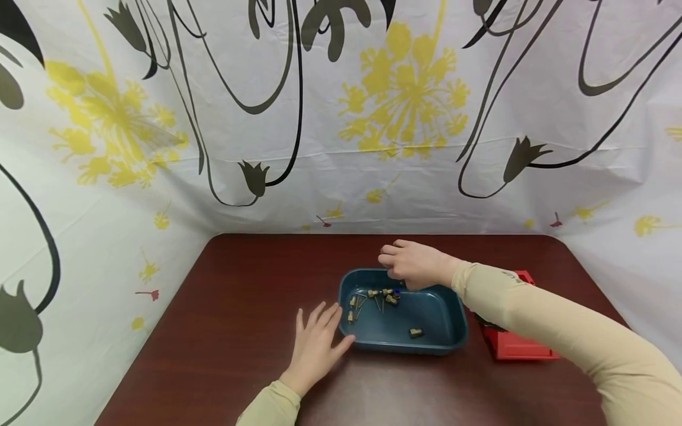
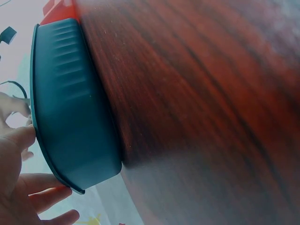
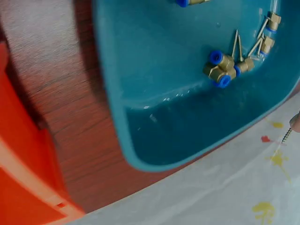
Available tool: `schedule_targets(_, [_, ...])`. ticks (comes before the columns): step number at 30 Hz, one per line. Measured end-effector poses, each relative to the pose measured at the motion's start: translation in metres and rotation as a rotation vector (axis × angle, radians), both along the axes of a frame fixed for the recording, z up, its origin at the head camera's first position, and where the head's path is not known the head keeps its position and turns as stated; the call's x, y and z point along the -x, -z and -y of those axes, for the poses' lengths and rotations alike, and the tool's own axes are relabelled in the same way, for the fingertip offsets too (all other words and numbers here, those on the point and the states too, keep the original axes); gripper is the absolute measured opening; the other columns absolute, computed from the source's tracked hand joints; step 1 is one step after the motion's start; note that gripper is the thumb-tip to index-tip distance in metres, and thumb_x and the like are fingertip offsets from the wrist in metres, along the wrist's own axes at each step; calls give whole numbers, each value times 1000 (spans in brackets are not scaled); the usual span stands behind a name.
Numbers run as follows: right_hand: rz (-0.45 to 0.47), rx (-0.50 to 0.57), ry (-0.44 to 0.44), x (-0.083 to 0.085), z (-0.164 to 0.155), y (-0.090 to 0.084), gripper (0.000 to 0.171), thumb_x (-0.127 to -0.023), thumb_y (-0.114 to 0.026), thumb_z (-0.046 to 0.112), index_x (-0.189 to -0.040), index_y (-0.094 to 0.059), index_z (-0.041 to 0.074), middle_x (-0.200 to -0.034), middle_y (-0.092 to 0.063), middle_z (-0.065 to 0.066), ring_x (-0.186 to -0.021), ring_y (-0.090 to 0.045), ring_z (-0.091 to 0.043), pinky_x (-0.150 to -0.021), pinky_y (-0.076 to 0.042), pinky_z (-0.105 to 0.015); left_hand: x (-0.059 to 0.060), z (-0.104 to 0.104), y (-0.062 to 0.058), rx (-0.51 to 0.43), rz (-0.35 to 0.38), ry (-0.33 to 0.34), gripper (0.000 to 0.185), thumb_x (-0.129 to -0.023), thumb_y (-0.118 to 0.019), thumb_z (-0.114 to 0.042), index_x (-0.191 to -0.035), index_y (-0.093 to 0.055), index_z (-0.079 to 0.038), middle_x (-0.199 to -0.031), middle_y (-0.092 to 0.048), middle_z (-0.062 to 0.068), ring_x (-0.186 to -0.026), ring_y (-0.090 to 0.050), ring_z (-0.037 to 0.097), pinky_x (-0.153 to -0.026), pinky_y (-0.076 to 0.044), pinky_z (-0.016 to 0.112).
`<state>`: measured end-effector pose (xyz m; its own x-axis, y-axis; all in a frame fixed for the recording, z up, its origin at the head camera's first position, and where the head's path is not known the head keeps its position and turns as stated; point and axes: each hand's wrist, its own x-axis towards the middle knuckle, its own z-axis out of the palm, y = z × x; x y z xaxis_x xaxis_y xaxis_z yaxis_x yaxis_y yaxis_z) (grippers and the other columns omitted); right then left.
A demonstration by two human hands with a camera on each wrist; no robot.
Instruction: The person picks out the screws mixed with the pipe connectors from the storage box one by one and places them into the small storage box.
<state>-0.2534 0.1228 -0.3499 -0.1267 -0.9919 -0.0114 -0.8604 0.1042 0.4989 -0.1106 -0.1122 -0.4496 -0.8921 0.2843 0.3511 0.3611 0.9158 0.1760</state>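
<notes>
On the dark red-brown wooden table (image 1: 224, 331), near its middle, sits a shallow teal plastic tray (image 1: 426, 346) with a rolled rim; a red plastic box (image 1: 519, 346) lies just beside it on the right. Left hand (image 1: 317, 346) rests flat on the table, fingers straight and spread, fingertips touching the tray's near-left corner. Right hand (image 1: 412, 265) hovers over the tray's far rim, fingers curled downward; the right wrist view shows a small dark screw (image 3: 289, 132) at the frame's edge, apparently pinched, though the fingertips are barely visible. Inside the tray lie small brass push-in fittings with blue collars (image 3: 222, 70) and thin pins, clustered at the far-left. Judgement: fittings are light, rigid, smooth and prone to roll; best pinched across the brass body, one at a time.
</notes>
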Motion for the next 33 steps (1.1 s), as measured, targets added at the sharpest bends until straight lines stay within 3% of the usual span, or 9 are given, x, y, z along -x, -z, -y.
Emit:
schedule_targets(9, [51,68,30,-4,-27,-16,19,-71,-56,3,-67,-66,18,-81,-42,-3,-83,-38,-22,-63,-31,-33,0,1,1,4,11,-4,60,-80,-55,-50,-122,-54,-8,-125,-49,4,-119,-36,28,-91,-16,61])
schedule_targets(17, [68,123,85,-6,-58,-24,10,-69,-61,7,-67,-65,16,-80,-43,-3,-87,-41,-23,-65,-34,-33,0,1,0,-4,9,1,60,-81,-55,-50,-123,-54,-7,-125,-49,5,-119,-36,28,-91,-16,61])
schedule_targets(27, [74,234,139,-10,-105,-19,9,-59,-60,7,-59,-57,15,-77,-42,-3,-77,-40,-22,-59,-34,-33,0,0,-1,-8,7,0,59,-81,-55,-49,-122,-54,-7,-124,-49,6,-119,-36,28,-91,-16,61])
schedule_targets(33, [98,285,193,-14,-134,-10,14,-59,-58,6,-56,-50,17,-75,-39,-2,-75,-40,-22,-61,-35,-36,-1,0,-1,-2,1,0,59,-81,-54,-50,-122,-54,-7,-125,-49,5,-119,-36,28,-91,-17,61])
